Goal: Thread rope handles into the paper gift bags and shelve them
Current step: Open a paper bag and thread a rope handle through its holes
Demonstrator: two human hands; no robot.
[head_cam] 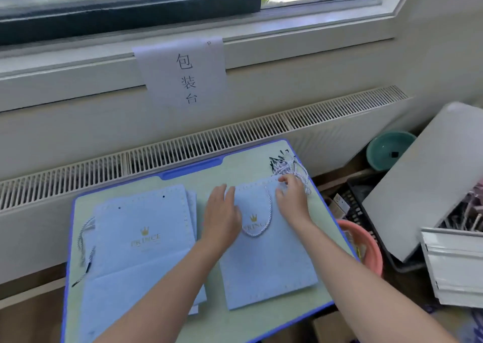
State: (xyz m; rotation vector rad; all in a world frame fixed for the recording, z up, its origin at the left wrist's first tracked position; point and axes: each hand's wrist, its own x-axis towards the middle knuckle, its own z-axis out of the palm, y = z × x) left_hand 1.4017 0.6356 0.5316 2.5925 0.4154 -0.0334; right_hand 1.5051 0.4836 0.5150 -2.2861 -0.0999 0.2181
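A flat light-blue gift bag (264, 259) with a gold crown logo lies on the right half of the small table (235, 165). A white twisted rope handle (269, 212) loops down its front. My left hand (222, 214) rests flat on the bag's upper left part. My right hand (292, 199) sits at the bag's top right corner, fingers curled at the edge; whether it pinches the rope there is hidden. A stack of flat blue bags (141, 243) lies on the left. Loose rope handles (287, 165) are piled at the table's far right corner.
Two loose ropes (85, 240) lie at the left of the stack. A radiator grille (183, 149) and a paper sign (183, 76) are behind the table. A pink basin (366, 248), a teal bowl (386, 149), a black crate (366, 212) and a white board (428, 180) crowd the right.
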